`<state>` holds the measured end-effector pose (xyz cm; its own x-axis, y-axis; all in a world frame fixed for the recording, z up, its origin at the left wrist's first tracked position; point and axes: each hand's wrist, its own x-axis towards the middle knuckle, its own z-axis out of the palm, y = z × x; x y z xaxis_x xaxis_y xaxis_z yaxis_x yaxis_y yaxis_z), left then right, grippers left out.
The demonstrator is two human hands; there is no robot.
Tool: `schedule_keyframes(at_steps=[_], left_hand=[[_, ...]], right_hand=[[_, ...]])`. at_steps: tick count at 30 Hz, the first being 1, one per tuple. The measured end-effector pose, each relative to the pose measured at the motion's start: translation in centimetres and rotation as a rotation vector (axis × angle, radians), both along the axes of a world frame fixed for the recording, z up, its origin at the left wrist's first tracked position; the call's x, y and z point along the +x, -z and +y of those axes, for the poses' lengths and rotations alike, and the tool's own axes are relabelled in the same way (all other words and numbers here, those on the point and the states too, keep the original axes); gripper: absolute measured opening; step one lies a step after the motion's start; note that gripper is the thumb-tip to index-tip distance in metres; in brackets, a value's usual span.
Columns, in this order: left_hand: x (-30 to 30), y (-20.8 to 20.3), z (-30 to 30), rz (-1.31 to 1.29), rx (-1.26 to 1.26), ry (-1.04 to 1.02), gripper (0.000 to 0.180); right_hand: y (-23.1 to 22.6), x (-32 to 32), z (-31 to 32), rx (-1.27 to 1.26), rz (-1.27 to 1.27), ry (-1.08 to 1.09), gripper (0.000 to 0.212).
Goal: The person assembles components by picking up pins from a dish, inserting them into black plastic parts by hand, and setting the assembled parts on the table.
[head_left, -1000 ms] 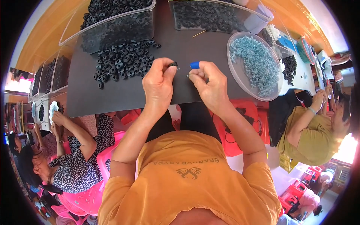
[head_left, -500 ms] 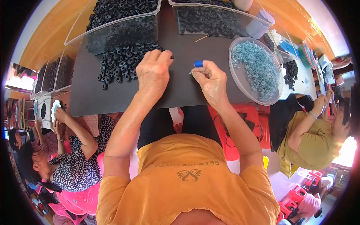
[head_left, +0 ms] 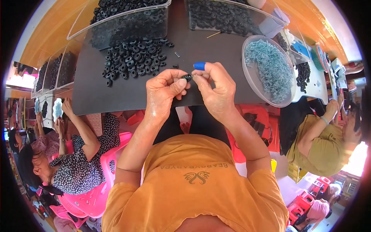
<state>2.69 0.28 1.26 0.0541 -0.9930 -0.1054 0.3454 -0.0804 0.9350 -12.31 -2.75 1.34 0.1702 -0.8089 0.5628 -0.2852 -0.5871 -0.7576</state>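
My left hand (head_left: 164, 89) pinches a small black plastic piece (head_left: 187, 77) between thumb and forefinger, above the table's near edge. Right beside it, the closed fingertips of my right hand (head_left: 217, 91) meet the piece, gripping a tiny shiny spring that is mostly hidden. A blue band (head_left: 199, 66) wraps my right forefinger. Beyond my left hand spreads a loose pile of similar black pieces (head_left: 133, 58). One loose spring (head_left: 176, 54) and a small black bit (head_left: 175, 66) lie on the dark tabletop (head_left: 92, 92).
At the right, a round clear tray (head_left: 246, 73) holds many bluish-silver springs. Two clear bins of black pieces, one at left (head_left: 133, 19) and one at right (head_left: 222, 31), stand at the back. A thin stick (head_left: 213, 34) lies near the right bin. Co-workers sit on both sides.
My left hand has come away from the pile toward me and now holds a black piece. My right hand has moved slightly left, and the fingertips of both hands have come together.
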Motion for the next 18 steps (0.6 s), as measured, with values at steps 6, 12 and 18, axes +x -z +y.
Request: schedule_keyframes(at_steps=[6,12,18], left_hand=[[-0.1,0.5,0.9,-0.021,-0.056,-0.031,0.017],[-0.1,1.2,2.3,0.156,-0.064,-0.127,0.014],[1.7,1.3,3.6,0.136,-0.020,-0.160,0.014]], right_hand=[[-0.4,0.3,0.4,-0.364,0.260,0.011,0.029],[0.8,1.8,2.9,-0.568,0.265,0.005,0.037],[0.2,1.4,0.8,-0.326,0.201,-0.048,0.025]])
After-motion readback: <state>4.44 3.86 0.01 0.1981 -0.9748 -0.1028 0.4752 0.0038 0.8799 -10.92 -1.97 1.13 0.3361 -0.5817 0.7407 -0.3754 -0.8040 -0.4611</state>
